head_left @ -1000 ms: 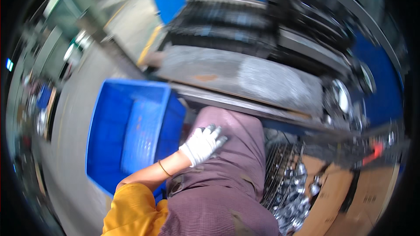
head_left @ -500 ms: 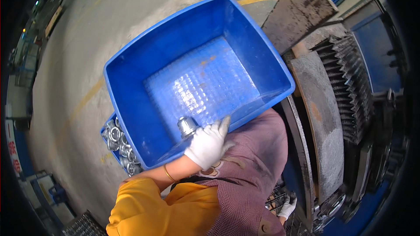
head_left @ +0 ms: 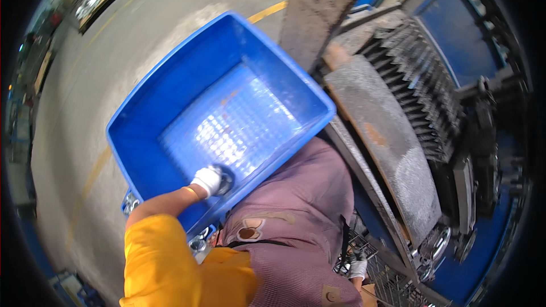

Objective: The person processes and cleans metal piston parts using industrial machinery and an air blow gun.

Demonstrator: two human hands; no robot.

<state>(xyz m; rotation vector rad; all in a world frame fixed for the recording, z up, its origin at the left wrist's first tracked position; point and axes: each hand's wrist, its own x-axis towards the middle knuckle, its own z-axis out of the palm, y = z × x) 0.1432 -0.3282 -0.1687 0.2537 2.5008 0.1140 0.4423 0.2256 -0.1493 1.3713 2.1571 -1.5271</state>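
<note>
My left hand point(head_left: 207, 181), in a white glove, reaches inside a large blue plastic bin point(head_left: 181, 88), low at its near side. Its fingers close on a round, shiny metal part point(head_left: 225, 183), which is partly hidden and blurred. At the lower right, my right hand point(head_left: 358, 267), also gloved, is beside a dark wire rack point(head_left: 380, 261). The fingers look bent around something grey, too small to identify.
A grey metal slab point(head_left: 392, 136) and ridged dark bellows point(head_left: 418, 94) of a machine stand to the right. Shiny metal parts point(head_left: 197, 244) show below the bin's near edge. A loaded pallet point(head_left: 105, 0) sits at the far left on the floor.
My left hand has gone from the bin's near rim down into it, together with the metal part. The bin appears further left in view. My right hand has shifted slightly left.
</note>
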